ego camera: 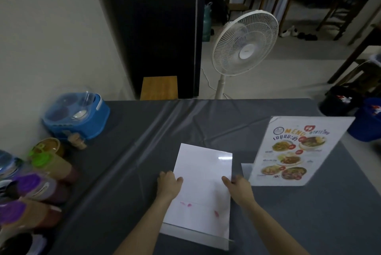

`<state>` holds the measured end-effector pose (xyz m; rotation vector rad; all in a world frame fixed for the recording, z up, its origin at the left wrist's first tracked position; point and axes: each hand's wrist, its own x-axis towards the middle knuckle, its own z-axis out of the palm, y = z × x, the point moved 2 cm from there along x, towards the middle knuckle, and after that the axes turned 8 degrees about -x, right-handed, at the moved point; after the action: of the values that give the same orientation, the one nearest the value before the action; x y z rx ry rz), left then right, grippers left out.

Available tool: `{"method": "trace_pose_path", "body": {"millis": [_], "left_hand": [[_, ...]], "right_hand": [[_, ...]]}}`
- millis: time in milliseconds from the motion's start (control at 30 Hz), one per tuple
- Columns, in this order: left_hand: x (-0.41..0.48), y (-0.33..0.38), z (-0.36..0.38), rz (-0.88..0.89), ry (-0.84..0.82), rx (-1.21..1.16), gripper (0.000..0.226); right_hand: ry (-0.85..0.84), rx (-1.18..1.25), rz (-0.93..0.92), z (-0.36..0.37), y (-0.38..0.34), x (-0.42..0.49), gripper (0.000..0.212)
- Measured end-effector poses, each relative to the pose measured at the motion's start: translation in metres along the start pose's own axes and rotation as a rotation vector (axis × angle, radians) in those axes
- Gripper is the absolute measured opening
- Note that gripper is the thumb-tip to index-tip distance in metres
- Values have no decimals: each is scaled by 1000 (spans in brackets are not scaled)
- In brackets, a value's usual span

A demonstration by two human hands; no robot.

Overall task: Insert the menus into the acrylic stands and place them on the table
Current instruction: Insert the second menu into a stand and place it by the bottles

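Note:
An acrylic stand [201,191] with a white sheet in it, blank side toward me, stands near the front middle of the grey table [123,172]. Faint pink marks show through near its bottom. My left hand [169,185] grips its left edge and my right hand [239,187] grips its right edge. A second acrylic stand [292,151] stands to the right, tilted back, showing a colourful food menu with several dishes.
A blue condiment caddy [77,115] sits at the table's far left. Sauce bottles with green and purple caps [41,184] crowd the left edge. Beyond the table are a white floor fan [243,44], a wooden stool [158,87] and bins [365,118] on the right.

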<state>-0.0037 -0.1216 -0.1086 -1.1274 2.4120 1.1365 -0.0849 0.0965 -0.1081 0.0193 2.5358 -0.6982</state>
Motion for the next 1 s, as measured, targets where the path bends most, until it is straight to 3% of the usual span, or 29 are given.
{"method": "trace_pose_path", "body": {"millis": [267,533,733,900,1000], "left_hand": [[5,-1,2,-103,46,-158,43],[-6,1,1,-100,24,-192,42],[-31,34,-9,-31,-157,-49,51],[-65,81,-9,2,-375,-228,79],[-84,98,-8,157,-499,-299,76]], "right_hand": [[-13,254,175,0,3,8,25],[-53,495,201,-1,-2,4,21],[-46,716,58,-25,-22,-9,27],[-116,931,8,-37,-44,-25,41],[-171,972,-56,-39,-53,-31,39]]}}
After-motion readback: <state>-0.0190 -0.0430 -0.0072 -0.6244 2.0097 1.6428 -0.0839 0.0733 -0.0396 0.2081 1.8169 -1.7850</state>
